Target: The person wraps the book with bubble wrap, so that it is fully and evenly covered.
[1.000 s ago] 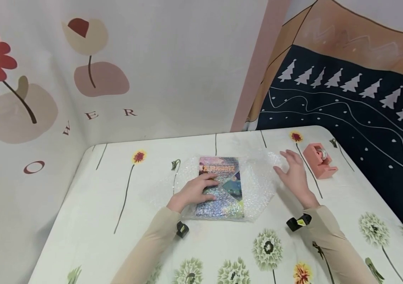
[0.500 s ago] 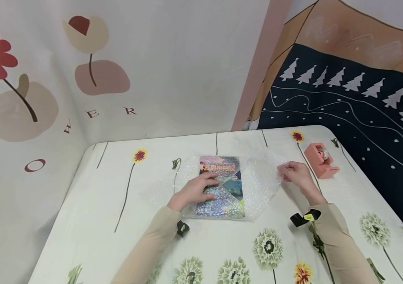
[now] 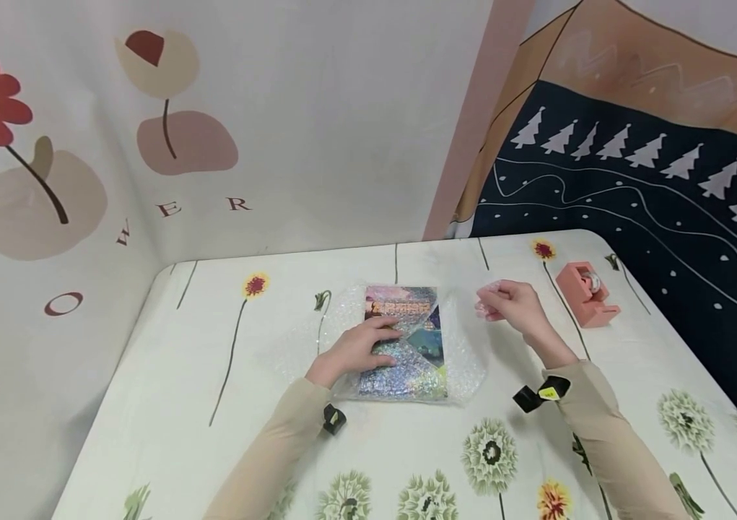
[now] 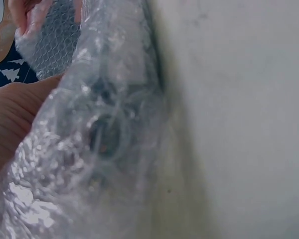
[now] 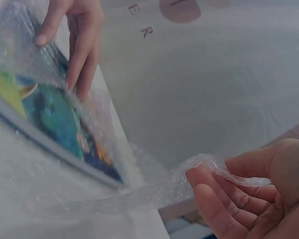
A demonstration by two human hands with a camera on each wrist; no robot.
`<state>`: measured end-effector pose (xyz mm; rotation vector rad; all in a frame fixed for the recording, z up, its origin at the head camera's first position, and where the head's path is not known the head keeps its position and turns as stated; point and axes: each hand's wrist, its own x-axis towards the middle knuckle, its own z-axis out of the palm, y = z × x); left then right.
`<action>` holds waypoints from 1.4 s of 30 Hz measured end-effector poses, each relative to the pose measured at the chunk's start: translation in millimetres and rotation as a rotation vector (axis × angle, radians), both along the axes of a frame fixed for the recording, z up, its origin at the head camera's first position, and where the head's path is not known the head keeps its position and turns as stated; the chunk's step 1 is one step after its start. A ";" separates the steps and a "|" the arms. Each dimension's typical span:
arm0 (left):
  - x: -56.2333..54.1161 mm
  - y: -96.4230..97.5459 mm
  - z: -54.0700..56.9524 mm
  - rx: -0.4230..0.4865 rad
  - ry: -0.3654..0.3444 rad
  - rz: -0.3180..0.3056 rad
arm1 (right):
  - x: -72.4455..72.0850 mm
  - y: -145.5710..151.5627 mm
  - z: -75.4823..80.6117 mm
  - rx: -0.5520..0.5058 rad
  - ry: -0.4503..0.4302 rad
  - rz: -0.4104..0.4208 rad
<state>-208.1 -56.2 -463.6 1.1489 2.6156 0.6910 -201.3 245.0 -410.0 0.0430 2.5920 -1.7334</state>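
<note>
The right hand (image 3: 512, 308) pinches bubble wrap (image 3: 463, 357) — the book (image 3: 421, 347) lies toward nine o'clock, long axis twelve to six, nearer the left hand (image 3: 358, 348), spread atop it.

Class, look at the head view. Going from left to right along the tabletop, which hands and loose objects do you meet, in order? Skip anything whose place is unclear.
Left hand → book → right hand → tape dispenser.
</note>
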 end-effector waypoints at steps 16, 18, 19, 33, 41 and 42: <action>-1.3 -0.2 -2.9 0.005 0.015 -0.012 | -37.6 -69.0 10.7 0.008 -0.003 0.170; -1.4 -0.5 -3.2 0.004 0.016 -0.012 | -42.4 -76.9 8.1 0.008 -0.024 0.185; -1.3 -0.7 -3.3 0.006 0.018 -0.014 | -44.6 -80.9 6.9 0.011 -0.036 0.193; -0.7 0.3 -2.8 -0.005 0.058 -0.008 | -71.3 -118.5 -17.3 0.152 -0.127 0.285; 1.1 0.1 -0.9 -0.026 0.062 0.007 | -82.0 -124.1 -26.6 0.203 -0.220 0.318; 1.2 0.2 -0.9 -0.025 0.061 0.008 | -82.8 -124.0 -26.7 0.205 -0.226 0.326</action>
